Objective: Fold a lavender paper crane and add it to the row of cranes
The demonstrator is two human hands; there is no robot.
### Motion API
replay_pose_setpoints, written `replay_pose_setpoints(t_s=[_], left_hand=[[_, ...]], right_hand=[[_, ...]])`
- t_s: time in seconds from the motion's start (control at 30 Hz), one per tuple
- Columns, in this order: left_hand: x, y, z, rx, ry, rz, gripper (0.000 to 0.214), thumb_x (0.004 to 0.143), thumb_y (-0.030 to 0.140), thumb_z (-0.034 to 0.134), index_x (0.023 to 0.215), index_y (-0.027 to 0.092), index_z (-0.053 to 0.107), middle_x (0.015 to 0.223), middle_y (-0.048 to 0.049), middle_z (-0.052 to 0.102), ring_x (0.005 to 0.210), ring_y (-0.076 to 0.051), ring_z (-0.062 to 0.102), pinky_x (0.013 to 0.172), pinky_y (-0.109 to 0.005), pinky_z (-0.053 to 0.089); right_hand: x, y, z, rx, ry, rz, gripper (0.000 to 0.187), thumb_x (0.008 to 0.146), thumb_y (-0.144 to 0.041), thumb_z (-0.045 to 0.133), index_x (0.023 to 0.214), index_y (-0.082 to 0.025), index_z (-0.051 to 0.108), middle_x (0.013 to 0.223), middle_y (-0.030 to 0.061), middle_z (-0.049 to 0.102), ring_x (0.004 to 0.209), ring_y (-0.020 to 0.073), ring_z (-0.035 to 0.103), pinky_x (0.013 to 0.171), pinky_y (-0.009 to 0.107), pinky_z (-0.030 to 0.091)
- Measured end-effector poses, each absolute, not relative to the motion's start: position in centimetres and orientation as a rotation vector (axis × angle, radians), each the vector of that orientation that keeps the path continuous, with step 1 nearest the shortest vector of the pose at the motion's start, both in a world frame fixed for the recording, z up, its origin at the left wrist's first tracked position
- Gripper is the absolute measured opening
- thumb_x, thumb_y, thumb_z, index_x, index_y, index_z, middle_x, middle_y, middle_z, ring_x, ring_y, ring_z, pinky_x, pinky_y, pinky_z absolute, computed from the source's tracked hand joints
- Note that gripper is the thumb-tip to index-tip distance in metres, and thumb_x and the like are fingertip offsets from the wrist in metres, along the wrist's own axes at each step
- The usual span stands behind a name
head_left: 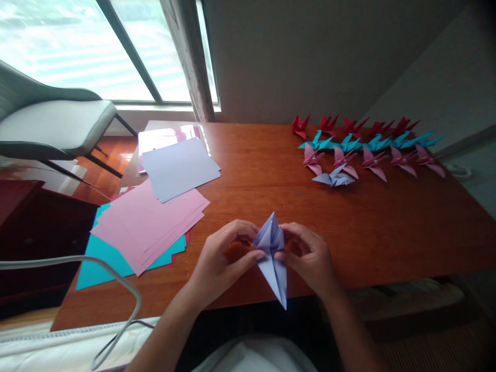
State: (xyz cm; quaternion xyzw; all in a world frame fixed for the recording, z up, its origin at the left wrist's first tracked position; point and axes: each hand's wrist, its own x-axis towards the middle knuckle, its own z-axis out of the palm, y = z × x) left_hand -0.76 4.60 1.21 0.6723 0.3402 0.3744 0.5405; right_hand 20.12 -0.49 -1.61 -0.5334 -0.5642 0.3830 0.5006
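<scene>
A half-folded lavender paper piece [273, 254], long and pointed at both ends, hangs over the near edge of the wooden table [271, 170]. My left hand [220, 258] pinches its left side with thumb and fingers closed. My right hand [310, 256] pinches its right side the same way. Both hands hold it just above the table edge.
Stacks of square sheets lie at the left: lavender [178, 168], pink [151, 222], turquoise [96, 263]. Rows of finished cranes stand at the far right: red [351, 125], turquoise [368, 141], pink [372, 161], one lavender [334, 178]. A grey chair [54, 124] stands by the window; a cable [124, 289] curves at the near left.
</scene>
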Motion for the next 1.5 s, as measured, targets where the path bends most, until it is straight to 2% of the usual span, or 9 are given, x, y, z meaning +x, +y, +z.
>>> replay_pose_setpoints(t_s=[0.2, 0.33, 0.7, 0.9, 1.0, 1.13, 1.27, 1.4, 1.5], left_hand=[[-0.5, 4.4, 1.5, 1.59, 0.85, 0.926, 0.018, 0.085, 0.021, 0.075, 0.098, 0.019, 0.062, 0.103, -0.0081, 0.07, 0.089, -0.018, 0.069, 0.071, -0.026, 0.058], [-0.6, 4.7, 1.6, 1.805, 0.831, 0.957, 0.007, 0.089, 0.015, 0.069, 0.086, 0.019, 0.064, 0.112, -0.0092, 0.07, 0.099, -0.019, 0.068, 0.08, -0.027, 0.056], [-0.8, 4.5, 2.1, 1.861, 0.656, 0.806, 0.03, 0.089, 0.014, 0.065, 0.118, 0.023, 0.069, 0.142, -0.0132, 0.056, 0.131, -0.029, 0.055, 0.109, -0.041, 0.047], [-0.4, 4.7, 1.6, 1.847, 0.718, 0.844, 0.021, 0.09, 0.013, 0.065, 0.107, 0.023, 0.072, 0.138, -0.0126, 0.057, 0.109, -0.023, 0.068, 0.093, -0.036, 0.056], [-0.4, 4.9, 1.5, 1.832, 0.77, 0.911, 0.014, 0.09, 0.012, 0.066, 0.097, 0.022, 0.073, 0.131, -0.0116, 0.062, 0.113, -0.024, 0.066, 0.094, -0.036, 0.055], [-0.7, 5.0, 1.1, 1.697, 0.897, 0.957, 0.006, 0.089, 0.018, 0.069, 0.092, 0.022, 0.073, 0.127, -0.0112, 0.065, 0.119, -0.027, 0.063, 0.098, -0.038, 0.053], [-0.8, 5.1, 0.7, 1.484, 0.977, 0.997, 0.005, 0.09, 0.023, 0.069, 0.091, 0.021, 0.074, 0.129, -0.0104, 0.062, 0.111, -0.024, 0.065, 0.087, -0.031, 0.057], [-0.7, 5.2, 0.7, 1.408, 1.026, 1.004, 0.005, 0.087, 0.023, 0.072, 0.087, 0.019, 0.074, 0.13, -0.0105, 0.06, 0.103, -0.021, 0.066, 0.078, -0.026, 0.057], [-0.5, 5.1, 1.1, 1.438, 1.012, 0.984, 0.005, 0.088, 0.021, 0.07, 0.089, 0.019, 0.074, 0.135, -0.0117, 0.059, 0.115, -0.025, 0.064, 0.089, -0.031, 0.056]], right_hand=[[20.1, -0.4, -1.7, -1.347, -1.382, 0.915, 0.032, 0.08, -0.041, 0.08, 0.108, -0.026, 0.074, 0.097, 0.0053, 0.075, 0.085, 0.0218, 0.07, 0.077, 0.034, 0.059], [20.0, -0.4, -1.7, -1.369, -1.376, 0.928, 0.03, 0.08, -0.04, 0.08, 0.106, -0.026, 0.074, 0.096, 0.005, 0.075, 0.086, 0.0217, 0.071, 0.078, 0.034, 0.058], [19.8, -0.2, -1.9, -1.359, -1.095, 1.056, 0.034, 0.082, -0.042, 0.078, 0.11, -0.024, 0.072, 0.104, 0.0074, 0.077, 0.092, 0.0236, 0.073, 0.081, 0.035, 0.06], [19.2, 0.3, -1.5, -1.426, -1.123, 1.025, 0.037, 0.082, -0.045, 0.078, 0.111, -0.024, 0.071, 0.101, 0.0071, 0.077, 0.09, 0.0239, 0.074, 0.077, 0.034, 0.061], [18.9, 0.5, -1.5, -1.447, -1.135, 0.977, 0.036, 0.084, -0.046, 0.075, 0.113, -0.025, 0.071, 0.102, 0.0072, 0.077, 0.091, 0.0243, 0.073, 0.077, 0.034, 0.061], [18.4, 0.4, -1.5, -1.379, -1.113, 0.954, 0.034, 0.091, -0.047, 0.066, 0.119, -0.028, 0.065, 0.112, 0.0078, 0.074, 0.102, 0.0248, 0.072, 0.08, 0.034, 0.061], [17.9, 0.1, -1.5, -1.242, -1.133, 0.997, 0.033, 0.094, -0.041, 0.063, 0.124, -0.031, 0.052, 0.131, 0.0088, 0.067, 0.105, 0.0224, 0.071, 0.081, 0.035, 0.061], [17.9, 0.0, -1.3, -1.172, -1.177, 1.049, 0.026, 0.093, -0.034, 0.066, 0.115, -0.031, 0.053, 0.148, 0.0084, 0.055, 0.114, 0.0217, 0.068, 0.089, 0.036, 0.059], [18.1, 0.1, -0.9, -1.194, -1.222, 1.042, 0.015, 0.092, -0.031, 0.068, 0.103, -0.028, 0.059, 0.157, 0.0074, 0.044, 0.125, 0.0238, 0.062, 0.096, 0.038, 0.056]])
